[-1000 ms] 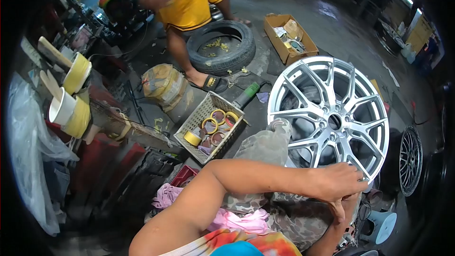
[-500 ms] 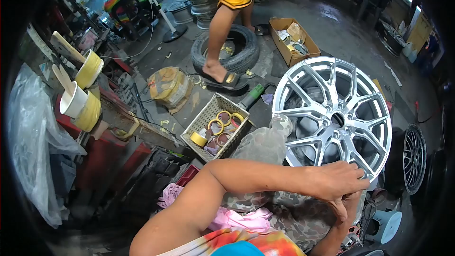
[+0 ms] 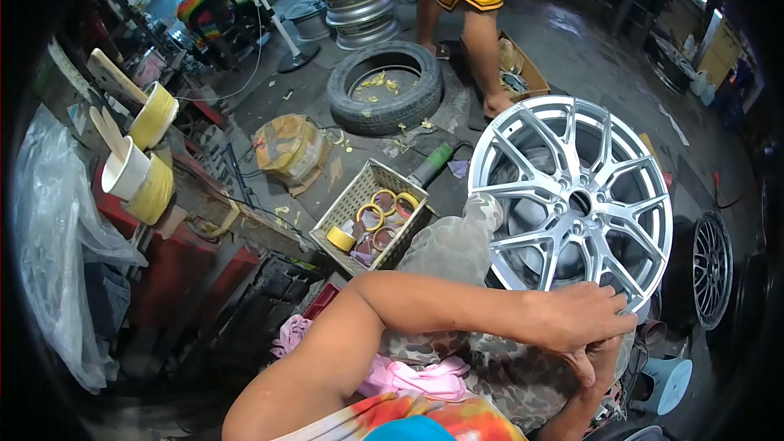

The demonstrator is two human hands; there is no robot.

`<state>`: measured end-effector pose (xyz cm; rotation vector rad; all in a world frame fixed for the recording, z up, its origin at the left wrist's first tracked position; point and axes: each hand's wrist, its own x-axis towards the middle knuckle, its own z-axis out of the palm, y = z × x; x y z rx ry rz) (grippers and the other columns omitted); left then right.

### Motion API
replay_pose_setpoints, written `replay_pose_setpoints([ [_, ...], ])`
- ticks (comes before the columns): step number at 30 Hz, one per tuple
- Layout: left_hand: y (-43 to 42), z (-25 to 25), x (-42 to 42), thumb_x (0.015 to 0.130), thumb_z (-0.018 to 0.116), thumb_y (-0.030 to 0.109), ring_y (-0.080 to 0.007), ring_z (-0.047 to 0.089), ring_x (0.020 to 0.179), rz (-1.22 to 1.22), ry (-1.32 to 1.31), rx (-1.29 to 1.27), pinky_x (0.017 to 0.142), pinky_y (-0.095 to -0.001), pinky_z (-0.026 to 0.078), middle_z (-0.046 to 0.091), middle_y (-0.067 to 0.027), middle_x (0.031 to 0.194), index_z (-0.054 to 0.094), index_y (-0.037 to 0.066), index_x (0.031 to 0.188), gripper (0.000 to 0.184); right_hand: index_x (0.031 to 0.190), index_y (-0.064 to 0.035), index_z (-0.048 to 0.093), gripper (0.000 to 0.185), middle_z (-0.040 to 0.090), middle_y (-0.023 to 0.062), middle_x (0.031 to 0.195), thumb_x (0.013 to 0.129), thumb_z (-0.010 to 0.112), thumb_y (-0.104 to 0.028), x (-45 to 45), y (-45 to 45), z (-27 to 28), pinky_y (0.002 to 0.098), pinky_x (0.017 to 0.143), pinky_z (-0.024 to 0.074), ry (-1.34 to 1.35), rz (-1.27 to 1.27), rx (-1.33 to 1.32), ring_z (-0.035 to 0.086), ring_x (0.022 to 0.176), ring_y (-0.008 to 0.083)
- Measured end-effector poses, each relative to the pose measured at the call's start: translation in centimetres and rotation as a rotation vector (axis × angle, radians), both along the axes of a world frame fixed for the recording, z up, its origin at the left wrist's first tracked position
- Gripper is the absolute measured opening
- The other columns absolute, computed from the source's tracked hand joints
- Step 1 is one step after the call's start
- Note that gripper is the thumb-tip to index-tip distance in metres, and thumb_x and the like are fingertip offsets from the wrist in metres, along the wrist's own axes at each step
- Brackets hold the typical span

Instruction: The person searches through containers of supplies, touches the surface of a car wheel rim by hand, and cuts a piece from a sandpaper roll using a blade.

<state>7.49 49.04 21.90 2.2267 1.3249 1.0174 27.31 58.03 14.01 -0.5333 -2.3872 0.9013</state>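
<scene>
My left hand (image 3: 581, 320) reaches across from the left to the lower edge of a silver multi-spoke wheel (image 3: 531, 190). Its fingers are curled together at the rim, and whatever is in them is hidden. Its thumb points down over my right hand (image 3: 603, 356), which comes up from below and is mostly covered by the left one; its fingers do not show. The wheel stands tilted in front of my camouflage-clad legs (image 3: 457, 247), its spoked face towards me.
A crate (image 3: 341, 211) holds tape rolls beside a green-handled tool (image 3: 434, 162). Beyond are a tire (image 3: 384, 117), stacked rims (image 3: 351, 0), a cardboard box (image 3: 535, 80) and a walking person (image 3: 482, 33). Tape-wrapped cups (image 3: 126, 170) stand left; a dark wheel (image 3: 712, 269) is right.
The person in yellow shorts has walked to the right, past the tire, and now partly covers the cardboard box. My hands have stayed at the wheel's lower edge with little movement.
</scene>
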Motion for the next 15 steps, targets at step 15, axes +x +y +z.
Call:
replay_pose_setpoints([
  [15,-1.4,2.5,-0.7,0.066,0.088,0.053,-0.0309,0.057,0.109,0.016,-0.027,0.12,0.088,-0.0427,0.046,0.055,-0.0127,0.112,0.056,0.006,0.122,0.08,0.114,-0.0018,0.074,0.046,0.07,0.0125,0.117,0.075,0.09,-0.017,-1.0,-2.8,4.6,0.0428,0.098,0.0498,0.143,-0.199,-0.039,0.065,0.118,0.0279],
])
